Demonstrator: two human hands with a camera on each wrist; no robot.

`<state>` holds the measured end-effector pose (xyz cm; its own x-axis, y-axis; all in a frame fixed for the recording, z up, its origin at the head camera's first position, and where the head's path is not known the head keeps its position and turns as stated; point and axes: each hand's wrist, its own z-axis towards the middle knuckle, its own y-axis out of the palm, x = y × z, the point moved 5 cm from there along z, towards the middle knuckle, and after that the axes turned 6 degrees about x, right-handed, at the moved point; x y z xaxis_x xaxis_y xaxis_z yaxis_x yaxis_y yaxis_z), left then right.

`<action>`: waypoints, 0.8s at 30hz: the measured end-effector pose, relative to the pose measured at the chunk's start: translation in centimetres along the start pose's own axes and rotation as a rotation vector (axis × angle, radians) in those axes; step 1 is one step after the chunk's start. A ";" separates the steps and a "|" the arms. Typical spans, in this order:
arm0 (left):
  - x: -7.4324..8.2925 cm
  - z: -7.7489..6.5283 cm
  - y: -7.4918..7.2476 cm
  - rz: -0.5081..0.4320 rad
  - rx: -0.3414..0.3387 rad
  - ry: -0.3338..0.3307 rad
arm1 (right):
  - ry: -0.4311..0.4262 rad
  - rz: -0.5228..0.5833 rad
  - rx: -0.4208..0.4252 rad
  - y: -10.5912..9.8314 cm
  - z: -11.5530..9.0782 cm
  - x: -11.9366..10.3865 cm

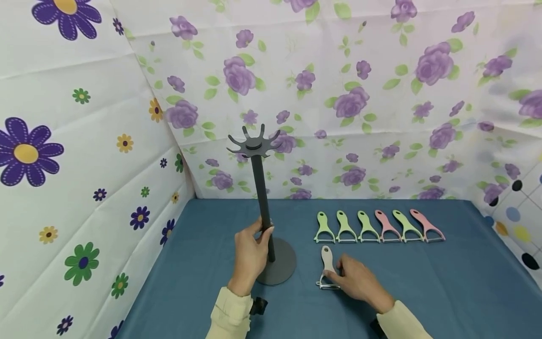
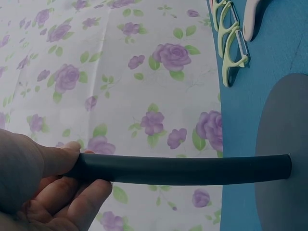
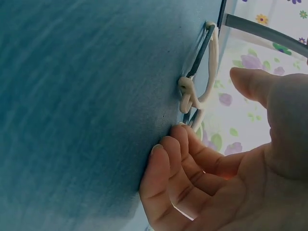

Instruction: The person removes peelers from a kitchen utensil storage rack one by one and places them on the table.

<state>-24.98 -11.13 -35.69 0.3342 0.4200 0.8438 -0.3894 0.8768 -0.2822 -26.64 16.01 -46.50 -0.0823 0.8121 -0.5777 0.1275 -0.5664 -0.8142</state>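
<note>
My left hand grips the dark grey pole of a rack, between thumb and fingers in the left wrist view. The rack stands on a round base, and curved hooks spread from its top. A white peeler lies on the table right of the base, handle pointing away, blade end nearer. Beside it is my right hand. In the right wrist view its thumb is spread apart from loosely bent fingers; the fingertips are by the peeler, and nothing is held.
Behind the white peeler several green peelers and two pink peelers lie in a row. A blue cloth covers the table. Flowered sheets hang at the back and left.
</note>
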 end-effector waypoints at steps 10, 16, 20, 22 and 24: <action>-0.6 -0.5 -0.7 -0.006 0.031 -0.010 | -0.017 0.092 -0.046 0.1 0.4 0.3; -0.7 -0.1 -0.2 -0.031 -0.004 -0.023 | -0.041 0.104 0.055 -2.6 1.3 1.9; -0.8 -0.1 -0.1 0.010 -0.041 -0.023 | -0.043 0.058 0.207 -5.6 1.2 3.2; -0.9 -0.1 -0.3 0.055 -0.061 -0.004 | -0.051 0.008 0.271 -7.3 1.0 3.7; -1.0 0.0 -0.9 0.112 -0.073 0.030 | -0.079 -0.047 0.320 -9.1 0.9 4.0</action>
<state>-24.96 -12.31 -36.29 0.3178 0.5224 0.7912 -0.3623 0.8381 -0.4078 -28.99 24.25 -41.49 -0.1586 0.8319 -0.5317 -0.1945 -0.5543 -0.8093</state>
